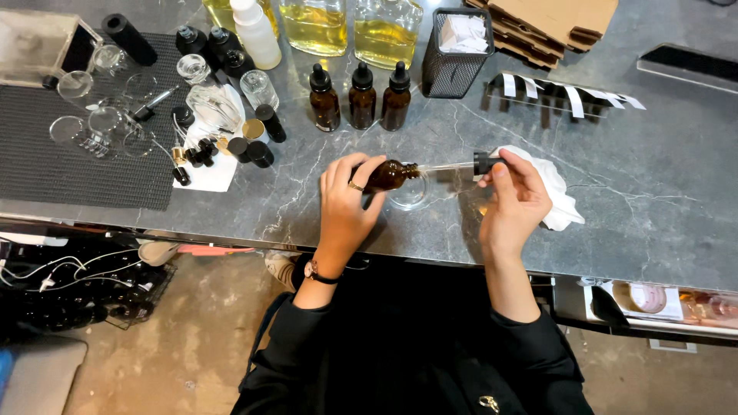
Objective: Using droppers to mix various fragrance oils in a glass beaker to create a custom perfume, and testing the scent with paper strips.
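My left hand (pixel 346 200) grips a small amber glass bottle (pixel 390 175), tipped on its side with the neck pointing right, above a small clear glass dish (pixel 409 197). My right hand (pixel 513 201) pinches the black bulb of a glass dropper (pixel 461 164), held level with its tip at the bottle's mouth. A crumpled white cloth (pixel 560 198) lies under and behind my right hand on the grey marble counter (pixel 661 192).
Three upright amber dropper bottles (pixel 360 97) stand behind, with large flasks of yellow liquid (pixel 347 26), a black mesh holder (pixel 457 51) and cardboard (pixel 553 21). At left, a dark mat (pixel 54 165) carries glassware; black caps (pixel 250 146) and small vials lie beside it.
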